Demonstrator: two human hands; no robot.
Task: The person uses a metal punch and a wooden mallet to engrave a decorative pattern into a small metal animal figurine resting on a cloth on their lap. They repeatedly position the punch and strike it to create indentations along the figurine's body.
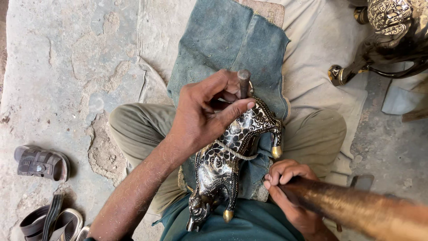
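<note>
- The metal animal [232, 156] lies on my lap, on a blue cloth [223, 40].
- It looks heavy, hard and shiny, so it may slip. I think the body is the best place to hold it.
- My left hand [200, 118] rests on it and pinches a metal punch [243, 83].
- My right hand [290, 189], just beside it, grips a wooden handle [356, 209].

Grey sandals [42, 163] on the concrete floor [67, 58], another ornate metal figure [388, 35] top right.
</note>
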